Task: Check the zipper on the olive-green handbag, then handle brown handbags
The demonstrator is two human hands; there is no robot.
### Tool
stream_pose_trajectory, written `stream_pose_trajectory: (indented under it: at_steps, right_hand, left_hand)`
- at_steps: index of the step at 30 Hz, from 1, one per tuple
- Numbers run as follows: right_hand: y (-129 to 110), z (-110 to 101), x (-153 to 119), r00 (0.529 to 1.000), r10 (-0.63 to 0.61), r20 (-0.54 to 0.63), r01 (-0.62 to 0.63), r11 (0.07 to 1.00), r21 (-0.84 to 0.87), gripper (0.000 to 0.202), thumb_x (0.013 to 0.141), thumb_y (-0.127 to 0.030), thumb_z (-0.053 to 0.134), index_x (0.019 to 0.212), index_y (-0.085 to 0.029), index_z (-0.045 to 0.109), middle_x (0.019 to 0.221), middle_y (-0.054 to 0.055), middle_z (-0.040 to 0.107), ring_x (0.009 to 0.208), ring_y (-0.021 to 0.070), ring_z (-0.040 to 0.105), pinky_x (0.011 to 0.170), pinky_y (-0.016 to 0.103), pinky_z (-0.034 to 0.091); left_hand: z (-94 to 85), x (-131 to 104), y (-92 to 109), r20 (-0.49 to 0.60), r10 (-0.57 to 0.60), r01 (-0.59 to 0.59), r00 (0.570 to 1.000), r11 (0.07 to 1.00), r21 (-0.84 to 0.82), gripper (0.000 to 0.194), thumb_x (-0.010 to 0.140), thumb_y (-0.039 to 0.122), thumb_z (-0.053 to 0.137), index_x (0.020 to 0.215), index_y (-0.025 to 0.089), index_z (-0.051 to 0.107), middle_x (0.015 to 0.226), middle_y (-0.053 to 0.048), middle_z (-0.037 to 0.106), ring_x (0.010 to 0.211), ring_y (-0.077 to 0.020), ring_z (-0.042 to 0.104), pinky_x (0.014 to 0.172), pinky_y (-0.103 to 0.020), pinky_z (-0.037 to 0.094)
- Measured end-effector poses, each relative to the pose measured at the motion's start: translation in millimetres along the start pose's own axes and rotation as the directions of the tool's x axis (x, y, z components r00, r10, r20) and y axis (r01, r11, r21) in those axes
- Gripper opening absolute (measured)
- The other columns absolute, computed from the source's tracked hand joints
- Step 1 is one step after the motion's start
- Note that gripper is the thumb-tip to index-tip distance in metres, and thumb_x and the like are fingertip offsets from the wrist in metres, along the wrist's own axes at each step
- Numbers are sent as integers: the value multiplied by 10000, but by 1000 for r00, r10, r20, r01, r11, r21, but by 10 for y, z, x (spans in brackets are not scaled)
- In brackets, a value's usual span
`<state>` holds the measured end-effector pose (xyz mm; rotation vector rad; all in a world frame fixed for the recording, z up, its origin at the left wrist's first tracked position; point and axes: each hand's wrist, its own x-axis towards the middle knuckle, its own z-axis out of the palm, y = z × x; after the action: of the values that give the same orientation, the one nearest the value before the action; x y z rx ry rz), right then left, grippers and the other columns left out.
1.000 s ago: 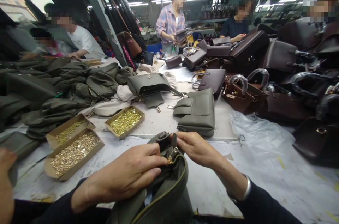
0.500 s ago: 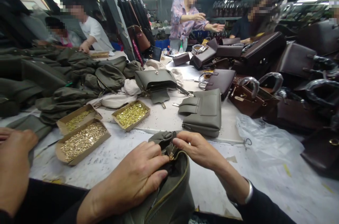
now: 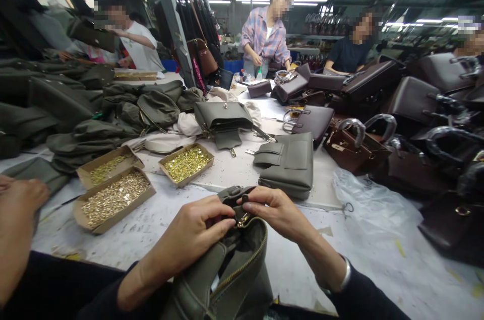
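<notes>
An olive-green handbag (image 3: 242, 279) lies at the table's front edge, its brass zip open in a curve. My right hand (image 3: 278, 211) pinches a short dark strap end at the far side of the bag's opening. Beside it is a small gold metal fitting (image 3: 243, 219). My left hand (image 3: 189, 237) is closed at the opening's left side, fingertips by the fitting; what exactly they pinch is hidden. Just beyond my hands lies a finished-looking olive bag (image 3: 289, 161) with a flap strap. A co-worker's hand (image 3: 22, 209) rests on olive material at the far left.
Cardboard trays of small gold pieces (image 3: 113, 204) and bright brass pieces (image 3: 187, 164) stand left of centre. Olive bags (image 3: 106, 131) pile up at left, dark brown handbags (image 3: 357, 146) at right. Clear plastic (image 3: 378, 209) covers the right side. Several people work behind.
My left hand has drawn back slightly from the fitting, showing more of it. My right hand keeps its pinch. Across the table, the person in the plaid shirt has lowered their arms.
</notes>
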<state>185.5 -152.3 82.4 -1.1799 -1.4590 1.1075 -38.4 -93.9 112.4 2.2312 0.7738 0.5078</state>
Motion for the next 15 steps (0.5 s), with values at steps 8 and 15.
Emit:
stream_pose_trajectory:
  at_steps: [8, 15]
  right_hand:
    - [85, 122, 5, 986, 41, -161, -30, 997, 72, 153, 840, -303, 768, 951, -200, 788, 926, 26, 750, 879, 188, 666, 826, 296, 496]
    - [104, 184, -11, 975, 3, -220, 1, 1000, 18, 103, 838, -273, 758, 810, -186, 710, 817, -8, 681, 794, 156, 606, 758, 263, 460]
  left_hand:
    - [121, 54, -19, -213, 163, -129, 963, 978, 164, 65, 903, 199, 679, 948, 216, 724, 1016, -46, 627, 996, -196, 582, 886, -340, 486]
    - [161, 68, -43, -202, 283, -204, 938, 919, 339, 223, 954, 162, 584, 1107, 232, 730, 1294, -68, 625, 1375, -291, 379, 1134, -533, 383]
